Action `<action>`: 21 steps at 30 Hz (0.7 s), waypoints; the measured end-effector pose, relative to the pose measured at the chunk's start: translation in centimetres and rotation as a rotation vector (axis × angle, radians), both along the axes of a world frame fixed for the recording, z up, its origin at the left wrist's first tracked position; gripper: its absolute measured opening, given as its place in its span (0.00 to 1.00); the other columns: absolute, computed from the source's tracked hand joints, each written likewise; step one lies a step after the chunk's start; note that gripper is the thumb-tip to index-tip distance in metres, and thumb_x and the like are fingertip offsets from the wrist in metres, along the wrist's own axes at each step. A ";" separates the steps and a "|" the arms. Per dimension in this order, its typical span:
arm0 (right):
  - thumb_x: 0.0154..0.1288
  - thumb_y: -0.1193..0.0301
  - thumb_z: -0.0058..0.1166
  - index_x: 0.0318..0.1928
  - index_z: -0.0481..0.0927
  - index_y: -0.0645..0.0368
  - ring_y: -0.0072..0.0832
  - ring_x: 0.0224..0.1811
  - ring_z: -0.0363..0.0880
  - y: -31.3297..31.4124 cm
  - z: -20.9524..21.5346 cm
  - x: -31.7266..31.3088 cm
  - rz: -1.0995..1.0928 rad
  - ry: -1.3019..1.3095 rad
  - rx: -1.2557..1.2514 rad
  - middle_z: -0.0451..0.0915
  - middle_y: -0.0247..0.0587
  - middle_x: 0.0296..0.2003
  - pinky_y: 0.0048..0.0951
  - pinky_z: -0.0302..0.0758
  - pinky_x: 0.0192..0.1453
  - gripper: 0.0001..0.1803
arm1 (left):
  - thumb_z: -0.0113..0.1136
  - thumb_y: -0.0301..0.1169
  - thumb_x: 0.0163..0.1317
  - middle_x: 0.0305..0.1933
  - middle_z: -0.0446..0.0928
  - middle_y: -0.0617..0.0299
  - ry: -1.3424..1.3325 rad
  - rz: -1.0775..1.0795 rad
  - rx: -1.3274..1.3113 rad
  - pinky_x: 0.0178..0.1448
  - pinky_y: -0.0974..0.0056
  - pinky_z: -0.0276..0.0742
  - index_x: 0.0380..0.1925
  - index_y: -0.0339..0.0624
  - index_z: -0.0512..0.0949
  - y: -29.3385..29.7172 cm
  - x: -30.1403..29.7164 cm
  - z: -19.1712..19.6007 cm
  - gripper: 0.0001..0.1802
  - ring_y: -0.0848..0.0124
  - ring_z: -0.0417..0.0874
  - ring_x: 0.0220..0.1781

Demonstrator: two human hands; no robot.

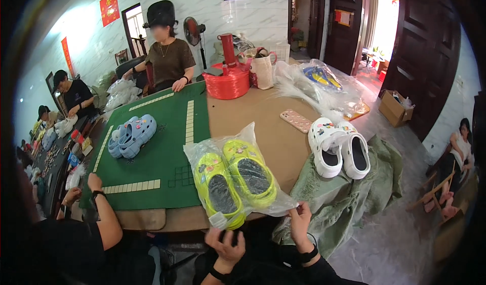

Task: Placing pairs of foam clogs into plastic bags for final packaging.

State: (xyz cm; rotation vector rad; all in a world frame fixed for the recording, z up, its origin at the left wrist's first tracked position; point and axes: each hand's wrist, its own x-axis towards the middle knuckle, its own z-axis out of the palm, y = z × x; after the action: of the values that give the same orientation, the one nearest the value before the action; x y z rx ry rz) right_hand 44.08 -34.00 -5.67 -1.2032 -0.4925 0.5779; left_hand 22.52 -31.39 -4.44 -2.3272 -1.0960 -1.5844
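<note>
A pair of lime-green clogs (250,183) with charms lies inside a clear plastic bag (278,204) at the table's near edge. My left hand (226,245) is at the heel end of the clogs, its curled fingers on the bag's near edge; some fingertips are hidden there. Between thumb and fingers, my right hand (301,223) pinches the bag's right corner. White clogs (326,156) with charms stand to the right on a green woven sack (349,204). Blue clogs (136,136) rest on the green mat (174,128) to the left.
A pink phone (295,121) lies beyond the white clogs. Red plastic twine (227,84), a tote bag (261,71) and plastic bags (309,82) stand farther back. Close on my left is another person's arm (106,216); a person (164,60) stands across the table. Pale tiles (132,186) edge the mat.
</note>
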 end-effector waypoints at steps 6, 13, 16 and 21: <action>0.48 0.80 0.62 0.37 0.71 0.61 0.39 0.26 0.69 -1.1 4.6 -3.8 -0.427 -0.997 0.141 0.72 0.40 0.29 0.37 0.67 0.35 0.16 | 0.68 0.28 0.51 0.59 0.60 0.49 -0.324 0.073 -0.518 0.63 0.54 0.61 0.63 0.33 0.55 1.3 -2.2 -1.3 0.42 0.58 0.64 0.60; 0.51 0.73 0.64 0.28 0.77 0.59 0.37 0.25 0.75 0.5 4.3 -6.9 0.495 -1.162 0.244 0.75 0.39 0.23 0.33 0.70 0.29 0.08 | 0.52 0.23 0.62 0.40 0.74 0.52 -0.410 -0.009 -0.584 0.47 0.62 0.72 0.45 0.32 0.71 2.5 -2.7 -1.6 0.12 0.61 0.77 0.41; 0.53 0.72 0.62 0.29 0.77 0.59 0.38 0.26 0.76 1.7 5.2 -8.6 0.497 -1.152 0.262 0.75 0.40 0.22 0.33 0.72 0.29 0.07 | 0.52 0.21 0.59 0.36 0.74 0.49 -0.407 0.003 -0.536 0.42 0.60 0.73 0.40 0.33 0.72 2.5 -2.6 -1.6 0.09 0.55 0.78 0.37; 0.56 0.72 0.58 0.33 0.77 0.58 0.41 0.27 0.78 3.0 3.3 -10.5 0.451 -1.201 0.070 0.76 0.44 0.23 0.35 0.74 0.29 0.05 | 0.50 0.20 0.57 0.32 0.73 0.47 -0.384 0.066 -0.573 0.38 0.58 0.71 0.35 0.33 0.71 2.3 -3.8 -2.3 0.06 0.52 0.76 0.33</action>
State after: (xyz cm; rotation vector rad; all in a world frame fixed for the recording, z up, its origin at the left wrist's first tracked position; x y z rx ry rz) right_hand 33.57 -31.05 -2.41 -1.2856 -1.8112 0.1369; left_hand 18.71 -29.04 -6.73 -2.2976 -1.9100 -1.9466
